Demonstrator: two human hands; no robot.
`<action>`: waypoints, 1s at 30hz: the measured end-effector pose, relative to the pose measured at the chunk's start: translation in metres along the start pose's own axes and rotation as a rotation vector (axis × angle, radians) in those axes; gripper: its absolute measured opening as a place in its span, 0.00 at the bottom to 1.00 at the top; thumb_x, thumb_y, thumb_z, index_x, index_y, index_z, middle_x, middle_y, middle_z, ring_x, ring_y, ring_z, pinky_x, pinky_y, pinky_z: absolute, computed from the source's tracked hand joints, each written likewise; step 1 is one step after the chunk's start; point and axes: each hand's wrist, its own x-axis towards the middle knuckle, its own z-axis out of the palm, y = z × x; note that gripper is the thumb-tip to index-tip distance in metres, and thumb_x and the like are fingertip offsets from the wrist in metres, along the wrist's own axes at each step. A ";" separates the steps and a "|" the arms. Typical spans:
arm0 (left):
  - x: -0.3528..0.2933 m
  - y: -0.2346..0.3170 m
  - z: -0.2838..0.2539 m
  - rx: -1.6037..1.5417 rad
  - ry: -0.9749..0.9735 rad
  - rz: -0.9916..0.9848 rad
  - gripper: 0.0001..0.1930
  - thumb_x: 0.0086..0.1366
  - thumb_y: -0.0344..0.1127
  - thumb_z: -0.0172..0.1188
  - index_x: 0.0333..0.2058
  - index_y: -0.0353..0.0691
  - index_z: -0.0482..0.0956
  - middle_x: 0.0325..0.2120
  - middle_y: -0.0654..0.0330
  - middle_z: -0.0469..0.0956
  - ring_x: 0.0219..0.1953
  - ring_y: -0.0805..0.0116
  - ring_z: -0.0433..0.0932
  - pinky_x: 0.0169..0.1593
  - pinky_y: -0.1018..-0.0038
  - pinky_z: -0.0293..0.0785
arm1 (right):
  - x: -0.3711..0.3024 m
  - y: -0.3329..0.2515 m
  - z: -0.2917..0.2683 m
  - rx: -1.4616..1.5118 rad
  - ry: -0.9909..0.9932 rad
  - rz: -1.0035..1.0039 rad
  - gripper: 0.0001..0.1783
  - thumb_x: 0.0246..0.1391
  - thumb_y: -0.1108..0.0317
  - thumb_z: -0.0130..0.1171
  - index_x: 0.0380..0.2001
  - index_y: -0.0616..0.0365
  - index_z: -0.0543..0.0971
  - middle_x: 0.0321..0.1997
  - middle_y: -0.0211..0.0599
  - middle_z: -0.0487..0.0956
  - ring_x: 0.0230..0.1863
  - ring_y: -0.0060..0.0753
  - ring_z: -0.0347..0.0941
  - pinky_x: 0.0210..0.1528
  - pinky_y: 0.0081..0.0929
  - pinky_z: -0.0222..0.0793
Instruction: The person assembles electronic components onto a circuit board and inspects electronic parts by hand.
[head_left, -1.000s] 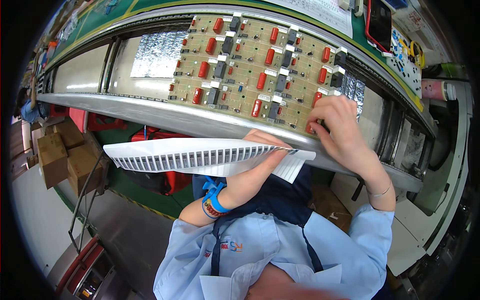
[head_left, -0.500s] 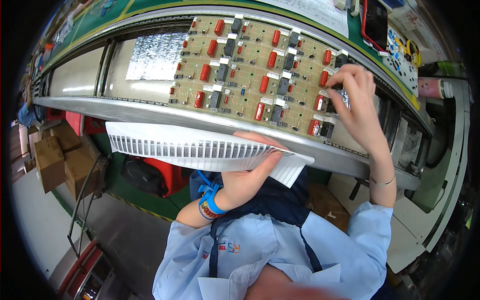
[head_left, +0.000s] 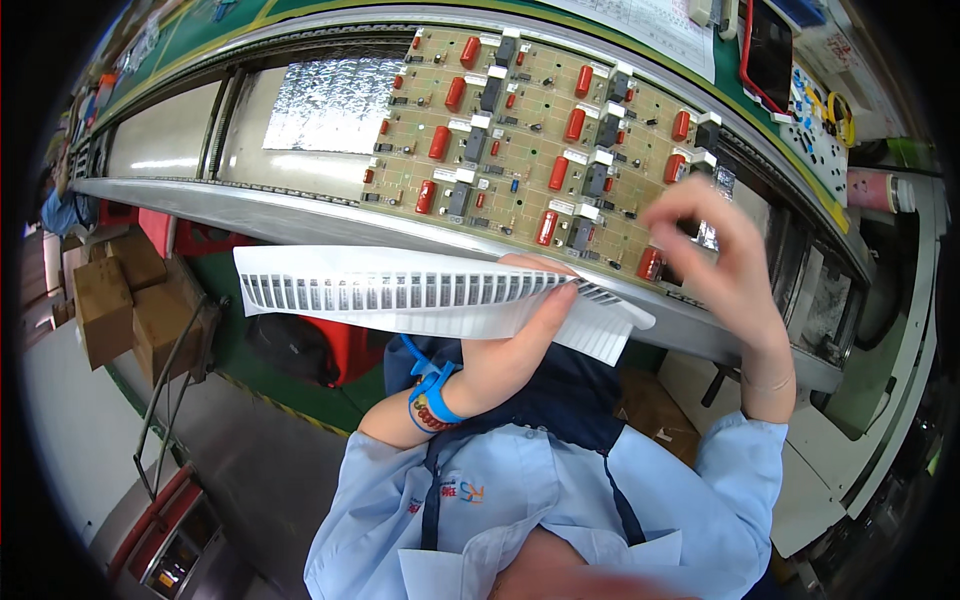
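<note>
My left hand [head_left: 505, 365] is closed on a long white label sheet [head_left: 385, 312], with the thumb pressed on its upper face near the right end. Rows of small dark-printed labels run along the sheet, which curls and hangs in front of the metal rail. My right hand [head_left: 725, 255] hovers over the right end of the circuit board panel [head_left: 535, 110], fingers bent and thumb close to the forefinger. Motion smears these fingertips, so anything between them is hidden. Red capacitors [head_left: 557, 172] and black block-shaped parts [head_left: 594, 180] stand in rows on the panel.
The panel lies between the rails of a metal conveyor [head_left: 300, 215]. Silvery foil sheet [head_left: 325, 105] lies left of it. Beyond the conveyor are a paper sheet [head_left: 660, 35] and a red-framed dark device [head_left: 765, 55]. Cardboard boxes [head_left: 105, 310] sit at the left.
My right hand has moved toward me along the panel's right end, and its fingers have blurred. The panel and label sheet appear slightly further right. My left hand keeps its hold.
</note>
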 end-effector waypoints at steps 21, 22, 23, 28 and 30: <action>0.005 0.012 -0.009 0.045 0.141 -0.068 0.06 0.57 0.24 0.57 0.32 0.34 0.69 0.30 0.62 0.70 0.34 0.77 0.68 0.41 0.82 0.65 | 0.035 0.042 -0.030 -0.352 0.296 -0.072 0.05 0.49 0.73 0.52 0.32 0.57 0.72 0.30 0.30 0.72 0.35 0.30 0.66 0.41 0.24 0.57; 0.005 0.013 -0.009 0.039 0.137 -0.063 0.06 0.57 0.24 0.57 0.32 0.34 0.69 0.30 0.62 0.70 0.34 0.77 0.68 0.41 0.82 0.65 | 0.038 0.052 -0.035 -0.429 0.245 -0.082 0.06 0.50 0.73 0.51 0.34 0.56 0.71 0.31 0.31 0.71 0.37 0.30 0.65 0.44 0.25 0.55; 0.004 0.013 -0.011 0.045 0.103 -0.060 0.05 0.58 0.24 0.54 0.33 0.35 0.68 0.32 0.60 0.70 0.35 0.76 0.68 0.43 0.80 0.63 | 0.040 0.057 -0.035 -0.501 0.190 -0.092 0.08 0.51 0.73 0.51 0.36 0.56 0.70 0.32 0.31 0.71 0.39 0.30 0.63 0.47 0.25 0.52; 0.006 0.010 -0.021 0.001 0.059 -0.029 0.05 0.58 0.23 0.55 0.33 0.34 0.68 0.32 0.59 0.70 0.36 0.73 0.69 0.44 0.80 0.64 | 0.049 0.058 -0.032 -0.686 0.068 -0.127 0.10 0.49 0.72 0.53 0.37 0.54 0.69 0.33 0.30 0.70 0.41 0.31 0.61 0.48 0.28 0.50; 0.008 0.011 -0.024 -0.032 -0.003 0.005 0.06 0.57 0.23 0.55 0.34 0.34 0.69 0.33 0.58 0.71 0.37 0.73 0.69 0.44 0.79 0.64 | 0.050 0.058 -0.033 -0.801 0.167 -0.177 0.11 0.48 0.71 0.54 0.37 0.53 0.69 0.35 0.29 0.70 0.42 0.33 0.61 0.48 0.30 0.50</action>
